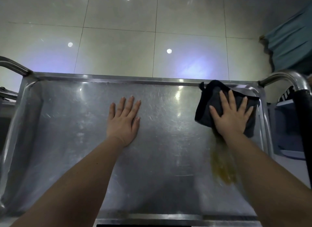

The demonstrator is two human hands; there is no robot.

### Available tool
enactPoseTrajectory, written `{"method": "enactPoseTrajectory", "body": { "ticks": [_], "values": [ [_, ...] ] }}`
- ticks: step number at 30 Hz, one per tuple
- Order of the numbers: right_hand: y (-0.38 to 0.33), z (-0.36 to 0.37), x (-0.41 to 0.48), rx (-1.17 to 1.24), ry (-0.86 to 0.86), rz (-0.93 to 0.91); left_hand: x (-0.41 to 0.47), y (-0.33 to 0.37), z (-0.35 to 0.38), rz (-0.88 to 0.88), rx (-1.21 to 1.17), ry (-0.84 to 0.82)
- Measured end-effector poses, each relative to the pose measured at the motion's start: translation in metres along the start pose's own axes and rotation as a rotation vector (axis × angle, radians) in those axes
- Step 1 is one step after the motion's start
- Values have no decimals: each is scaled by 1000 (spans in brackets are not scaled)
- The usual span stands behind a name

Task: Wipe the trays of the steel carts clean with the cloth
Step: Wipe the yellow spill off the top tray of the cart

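A scratched steel cart tray (pixel 70 125) fills the lower half of the view. My left hand (pixel 124 120) lies flat on the tray's middle, fingers straight and spread a little. My right hand (pixel 232 115) presses flat on a dark cloth (pixel 205 108) in the tray's far right corner, fingers spread. One corner of the cloth laps over the far rim. A yellowish smear (pixel 221 166) runs on the tray from under the cloth toward me, partly hidden by my right forearm.
Curved steel handles rise at the cart's left end (pixel 15 66) and right end (pixel 287 78). Beyond the far rim is glossy tiled floor (pixel 118 41). A teal fabric (pixel 290 41) hangs at the upper right. Dark objects stand just right of the cart (pixel 302 118).
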State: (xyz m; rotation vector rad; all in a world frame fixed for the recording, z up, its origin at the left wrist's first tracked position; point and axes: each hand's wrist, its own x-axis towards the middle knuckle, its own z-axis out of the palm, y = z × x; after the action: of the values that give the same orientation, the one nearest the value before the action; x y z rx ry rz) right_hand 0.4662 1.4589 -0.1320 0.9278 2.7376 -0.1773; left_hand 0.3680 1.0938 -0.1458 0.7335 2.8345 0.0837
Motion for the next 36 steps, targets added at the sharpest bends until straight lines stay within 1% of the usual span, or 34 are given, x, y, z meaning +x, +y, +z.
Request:
{"method": "enactPoseTrajectory", "body": {
  "ticks": [2,4,9,11,13,16,23,27,30,32,36],
  "values": [
    [-22,2,-3,34,24,60,0,0,-1,0,2,-1],
    [-54,5,-11,36,25,31,0,-2,-2,2,-1,-7],
    [-139,17,-47,-47,-1,-363,0,0,-4,-8,-18,0],
    [-153,20,-51,-89,-20,-429,0,0,-4,-10,-12,-4],
    [-150,18,-45,-90,-35,-443,0,0,-4,-14,-4,-13],
    [-128,11,-28,-88,-12,-440,0,-1,-3,-15,-1,-23],
    [-50,5,-7,-14,29,-187,-1,1,-4,-1,-12,-18],
    [-57,10,-18,33,27,-113,0,1,-5,-8,-4,-21],
    [-73,15,-27,-5,26,-191,1,-1,-3,-8,12,-16],
    [-91,19,-38,-34,27,-301,2,-2,-3,-6,10,-7],
    [-150,34,-80,-52,27,-513,0,-2,-2,-13,8,-6]
  ]
}}
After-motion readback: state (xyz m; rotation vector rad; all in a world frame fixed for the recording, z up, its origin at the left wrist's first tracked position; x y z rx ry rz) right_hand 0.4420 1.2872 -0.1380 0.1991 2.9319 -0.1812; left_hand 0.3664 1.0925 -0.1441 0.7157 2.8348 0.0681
